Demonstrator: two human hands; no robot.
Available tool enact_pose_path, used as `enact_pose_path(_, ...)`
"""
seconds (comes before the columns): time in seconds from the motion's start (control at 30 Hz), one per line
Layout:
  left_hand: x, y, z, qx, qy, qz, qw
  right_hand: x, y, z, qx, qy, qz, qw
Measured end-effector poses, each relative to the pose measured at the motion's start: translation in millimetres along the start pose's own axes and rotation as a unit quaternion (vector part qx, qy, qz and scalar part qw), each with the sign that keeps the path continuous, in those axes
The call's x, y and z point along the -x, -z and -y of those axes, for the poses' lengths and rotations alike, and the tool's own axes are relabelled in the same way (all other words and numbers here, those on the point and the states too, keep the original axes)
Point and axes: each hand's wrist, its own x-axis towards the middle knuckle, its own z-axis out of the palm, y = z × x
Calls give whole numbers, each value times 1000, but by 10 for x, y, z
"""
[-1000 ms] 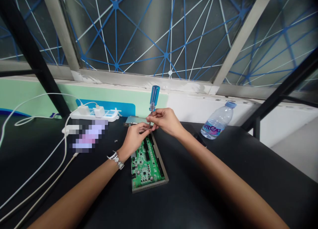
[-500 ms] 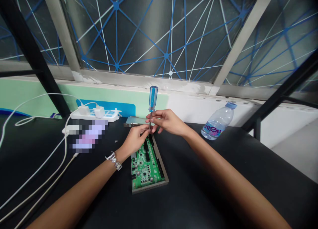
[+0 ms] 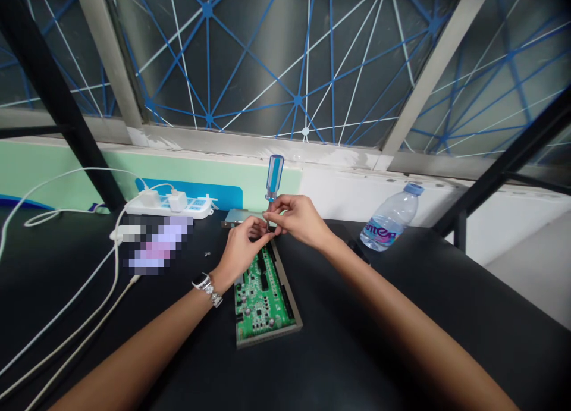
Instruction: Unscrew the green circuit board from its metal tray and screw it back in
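Observation:
A green circuit board point(image 3: 263, 295) lies in a shallow grey case on the black table point(image 3: 379, 339). A screwdriver point(image 3: 273, 178) with a clear blue handle stands upright over the board's far end. My right hand point(image 3: 297, 219) pinches its metal shaft just below the handle. My left hand point(image 3: 243, 248), a bracelet on its wrist, is closed with its fingertips at the lower shaft near the board. The screwdriver's tip is hidden behind my fingers.
A water bottle point(image 3: 390, 217) lies at the back right. A white power strip point(image 3: 167, 204) with plugged chargers sits back left, and white cables point(image 3: 75, 298) trail across the left of the table. A grey metal plate point(image 3: 238, 216) lies behind the board. A tiny screw point(image 3: 206, 253) rests left of my hand.
The screwdriver has straightened from a slight rightward lean to upright. Both hands stay at its shaft, with the fingers shifting slightly.

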Motion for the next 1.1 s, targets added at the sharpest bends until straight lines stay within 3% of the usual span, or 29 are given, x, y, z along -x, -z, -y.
enact_pose_path(0.23,-7,14,1,46,27,22,998,-3,-32,-5,-10,0,-16,1000)
enact_pose_path(0.53,-37,68,-1,79,39,76,993,25,97,83,-101,-60,121,986)
enact_pose_path(0.7,-23,56,-14,72,21,86,994,25,83,76,-78,-53,98,991)
enact_pose_path(0.97,32,17,-30,7,6,17,1000,-1,33,-6,-38,-10,38,999)
enact_pose_path(1.1,28,2,-26,8,5,10,1000,-1,13,-14,18,11,4,1000)
